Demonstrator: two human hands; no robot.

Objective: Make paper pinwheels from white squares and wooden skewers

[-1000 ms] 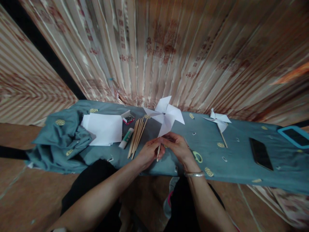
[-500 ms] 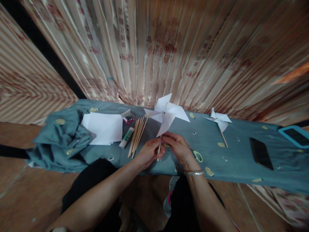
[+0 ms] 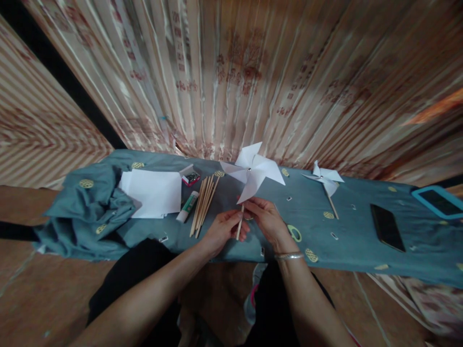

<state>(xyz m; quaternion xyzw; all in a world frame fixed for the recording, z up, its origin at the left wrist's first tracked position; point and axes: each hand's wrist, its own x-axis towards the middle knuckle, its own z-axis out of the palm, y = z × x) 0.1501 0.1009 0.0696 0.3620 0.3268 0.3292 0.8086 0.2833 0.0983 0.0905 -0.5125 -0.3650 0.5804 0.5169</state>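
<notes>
A white paper pinwheel (image 3: pixel 254 177) on a thin wooden stick is held up over the cloth, a small shiny pin at its centre. My left hand (image 3: pixel 224 230) has its thumb against the stick and its fingers curled behind the lower part. Just under the paper blades, my right hand (image 3: pixel 265 219) pinches the top of the stick between thumb and fingers. The scissors' yellow-green handle (image 3: pixel 294 233) shows beside my right wrist, the rest hidden by the hand.
Blue-green cloth (image 3: pixel 354 250) covers the narrow table. Left of my hands are white paper sheets (image 3: pixel 155 193), a glue stick (image 3: pixel 187 207), several wooden sticks (image 3: pixel 204 205) and an open box of pins (image 3: pixel 190 176). Rightward lie another pinwheel (image 3: pixel 325 180), a black phone (image 3: pixel 387 227) and a blue-framed device (image 3: pixel 439 201).
The pinwheel has turned slightly and shifted a little to the right. My left fingers have loosened somewhat, showing more of the stick; my right hand still pinches it.
</notes>
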